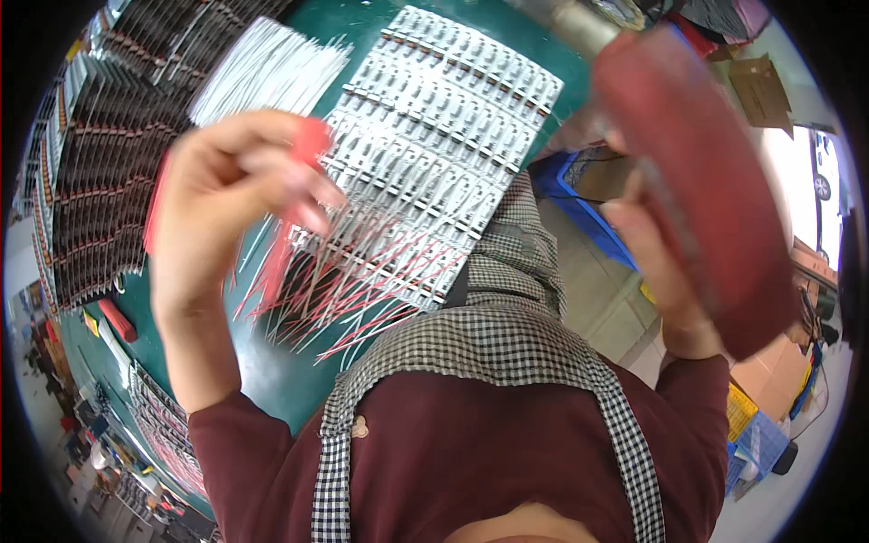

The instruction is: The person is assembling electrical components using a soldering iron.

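Observation:
My left hand (222,195) is raised over the left edge of a panel (434,118) of pale metal parts set in rows. Its fingers are half bent and apart, a bright red covering on one fingertip, and nothing shows between them; motion blurs it. Thin red and white wires (362,290) fan out across the panel's near end. On the right, my right hand (647,249) is closed around a bulky dark red power tool (697,181) with a metal barrel (584,29), held up and blurred. Its exact kind does not show.
Behind my left hand lies a bundle of white wires (272,68). Stacked rows of dark-edged metal parts (100,181) stand at far left, a red-handled tool (116,319) nearby on the green table (272,371). Right of the table are a blue crate (579,213) and a cardboard box (760,93).

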The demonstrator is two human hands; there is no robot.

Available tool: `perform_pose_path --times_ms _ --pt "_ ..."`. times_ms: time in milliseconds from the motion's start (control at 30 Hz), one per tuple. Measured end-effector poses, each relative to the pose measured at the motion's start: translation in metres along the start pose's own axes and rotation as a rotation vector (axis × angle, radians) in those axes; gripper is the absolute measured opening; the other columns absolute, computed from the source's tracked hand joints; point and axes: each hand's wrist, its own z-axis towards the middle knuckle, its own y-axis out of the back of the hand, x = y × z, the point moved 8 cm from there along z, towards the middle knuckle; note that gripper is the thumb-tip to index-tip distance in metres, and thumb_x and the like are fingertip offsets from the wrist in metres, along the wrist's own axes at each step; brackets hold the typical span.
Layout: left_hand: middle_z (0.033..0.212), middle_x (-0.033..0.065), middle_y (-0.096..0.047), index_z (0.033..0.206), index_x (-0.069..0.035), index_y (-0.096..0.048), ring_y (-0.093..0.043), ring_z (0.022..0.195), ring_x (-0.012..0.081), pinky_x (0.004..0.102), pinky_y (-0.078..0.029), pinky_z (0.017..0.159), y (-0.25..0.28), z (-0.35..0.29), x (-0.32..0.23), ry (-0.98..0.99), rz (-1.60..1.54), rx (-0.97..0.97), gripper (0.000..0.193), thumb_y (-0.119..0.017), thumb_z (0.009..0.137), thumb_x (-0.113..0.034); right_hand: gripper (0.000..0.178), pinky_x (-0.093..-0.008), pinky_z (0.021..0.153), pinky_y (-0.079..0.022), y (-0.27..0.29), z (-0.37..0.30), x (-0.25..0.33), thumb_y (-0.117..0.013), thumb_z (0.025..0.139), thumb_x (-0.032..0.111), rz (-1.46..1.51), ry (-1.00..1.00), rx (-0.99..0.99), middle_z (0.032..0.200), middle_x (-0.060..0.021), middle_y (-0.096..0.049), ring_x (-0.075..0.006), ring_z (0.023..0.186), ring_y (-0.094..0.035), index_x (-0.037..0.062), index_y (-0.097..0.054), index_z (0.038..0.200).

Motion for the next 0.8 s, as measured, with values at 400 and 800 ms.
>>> perform_pose_path --times_ms 400,800 --pt "0.071 0.0095 -0.050 0.087 -0.004 -0.062 -0.056 0.067 0.0285 0.0365 -0.046 0.058 0.020 0.035 0.051 -0.282 1.160 -0.207 0.015 -0.057 0.073 -0.002 0.054 -0.0219 0.054 -0.042 0.016 0.063 -0.067 -0.063 0.078 0.013 -0.354 0.039 0.211 0.104 -0.0171 -0.058 -0.0118 0.063 -0.052 -0.0031 -0.039 0.123" --pt "0.073 0.0073 -0.044 0.084 0.000 -0.056 -0.052 0.063 0.0205 0.0323 -0.045 0.049 0.003 0.035 0.058 -0.324 1.293 -0.174 0.014 -0.059 0.070 -0.004 0.047 -0.0259 0.070 -0.042 0.015 0.050 -0.084 -0.064 0.077 0.001 -0.603 -0.013 0.343 0.101 -0.0062 -0.058 -0.0109 0.079 -0.052 0.0002 -0.049 0.121"
